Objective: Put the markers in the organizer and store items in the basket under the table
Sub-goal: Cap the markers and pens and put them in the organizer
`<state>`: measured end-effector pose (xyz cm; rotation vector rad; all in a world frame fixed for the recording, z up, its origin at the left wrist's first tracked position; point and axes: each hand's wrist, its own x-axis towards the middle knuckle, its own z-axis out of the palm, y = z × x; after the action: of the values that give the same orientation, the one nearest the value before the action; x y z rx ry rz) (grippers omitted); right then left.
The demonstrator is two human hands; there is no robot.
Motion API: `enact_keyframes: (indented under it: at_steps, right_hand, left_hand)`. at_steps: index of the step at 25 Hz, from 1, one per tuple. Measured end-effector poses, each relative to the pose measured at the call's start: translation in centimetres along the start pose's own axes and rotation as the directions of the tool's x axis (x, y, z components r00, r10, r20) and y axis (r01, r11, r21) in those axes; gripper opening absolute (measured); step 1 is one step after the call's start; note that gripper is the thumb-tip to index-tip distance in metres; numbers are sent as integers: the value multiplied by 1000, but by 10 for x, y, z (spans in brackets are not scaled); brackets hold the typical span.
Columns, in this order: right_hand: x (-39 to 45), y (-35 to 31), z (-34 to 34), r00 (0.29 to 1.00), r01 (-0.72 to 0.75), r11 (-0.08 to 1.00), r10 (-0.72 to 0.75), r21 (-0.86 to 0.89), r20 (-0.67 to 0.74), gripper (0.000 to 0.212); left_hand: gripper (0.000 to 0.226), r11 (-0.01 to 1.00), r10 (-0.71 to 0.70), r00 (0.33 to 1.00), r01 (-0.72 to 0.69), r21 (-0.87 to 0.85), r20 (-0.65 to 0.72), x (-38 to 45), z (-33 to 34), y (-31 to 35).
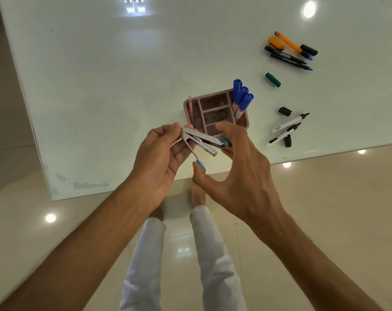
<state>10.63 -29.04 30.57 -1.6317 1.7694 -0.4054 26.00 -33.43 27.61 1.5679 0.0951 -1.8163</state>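
A metal stapler (202, 140) with blue handle tips is spread open between both hands above the table's near edge. My left hand (161, 158) pinches its hinge end. My right hand (237, 162) grips its front end, fingers curled. Just behind stands the pink organizer (213, 113) with three blue-capped markers (242, 97) upright in its right compartment. Two uncapped white markers (287, 129) lie to the right with black caps (284, 111) beside them. A group of orange, green and blue markers (289, 50) lies at the far right, with a loose green cap (272, 80) below them.
The white glass table (100, 86) ends just below my hands. My legs in white trousers (145, 254) stand on a glossy beige tiled floor. No basket is in view.
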Motion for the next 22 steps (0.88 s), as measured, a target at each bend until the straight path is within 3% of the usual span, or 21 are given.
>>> enact_keyframes:
  at_steps: [3, 6, 13, 17, 22]
  right_hand:
    - [6, 2, -8, 994, -105, 994, 105, -4, -37, 67]
    - [16, 12, -17, 979, -201, 980, 201, 3, -31, 49]
    - [55, 31, -24, 975, -223, 961, 223, -162, -17, 41]
    - [61, 32, -13, 981, -191, 975, 185, -111, -62, 45]
    - [61, 41, -5, 953, -277, 957, 285, 88, -104, 45]
  left_hand:
    - [18, 988, 35, 997, -23, 150, -76, 9, -12, 2]
    - [22, 985, 22, 989, 3, 174, -144, 18, -29, 9]
    - [22, 979, 6, 981, 34, 199, -196, 19, -55, 8]
    - [23, 982, -11, 979, 49, 182, -205, 20, -55, 3]
    - [24, 975, -12, 983, 52, 215, -184, 20, -45, -2]
